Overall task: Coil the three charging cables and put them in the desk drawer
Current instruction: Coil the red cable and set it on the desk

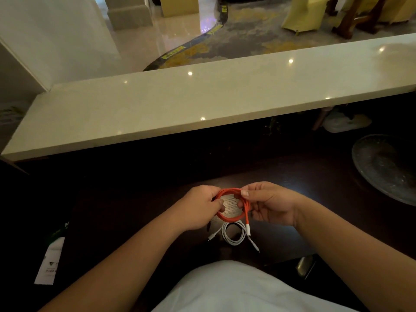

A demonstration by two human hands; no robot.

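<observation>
1. A dark desk is seen below, its top dim and hard to read in the low light.
2. A pale stone counter is raised behind the desk and runs across the whole view; small ceiling lights are mirrored in its polish.
3. Beyond the counter a glossy floor is shown, meeting a patterned carpet along a dark curved strip with yellow marks.
4. Chair legs and yellow covers are seen at the far right of the room.
5. A red cable is held above the desk in a loose coil of several turns.
6. The coil's left side is pinched by the left hand, thumb and fingers curled round the strands.
7. The coil's top right is gripped by the right hand, thumb pressed on the loops and fingers curled behind them.
8. One red end is left hanging down from the right side, ending in a white plug.
9. A white cable is laid coiled on the desk just below the hands, its two ends splayed to left and right.
10. A paper with print is seen through the red coil, lying on the desk.
11. A white tag is laid at the desk's left edge.
12. A glass dish is set at the far right.
13. A third cable cannot be made out.
</observation>
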